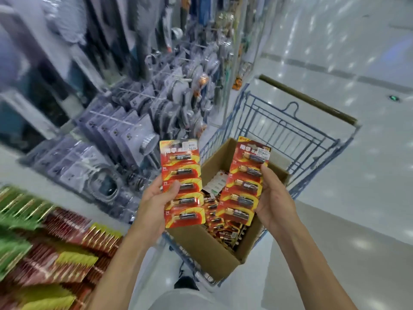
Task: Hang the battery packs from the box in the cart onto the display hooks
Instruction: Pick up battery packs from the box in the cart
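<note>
Glossy pale floor tiles (335, 52) fill the right side of the shop aisle, dotted with reflections of ceiling lights. Along the left runs a display wall (138, 90) of hooks crowded with blister-packed goods in grey and clear plastic, much of it blurred. Lower left, rows of hanging packs (44, 238) in red, green and yellow slant across the corner; their printing is too smeared to read.

A blue wire shopping cart (290, 130) stands in the aisle beside the display, its dark handle bar at the far end. Inside it sits an open cardboard box (210, 249), flaps up, holding a loose pile of red battery packs (223, 227) and a white strip of something near the middle.

Both hands are raised over the box. The left hand (156, 198) grips a red strip of battery packs (182, 184), five cells stacked one above another, thumb across the front and fingers (161, 185) curled behind the left edge. The right hand (277, 198) holds a second red strip (243, 182) of five packs, tilted slightly rightward, its thumb pressed to the right edge. Each strip bears a white price sticker near the top. The two strips are apart, side by side above the box.
</note>
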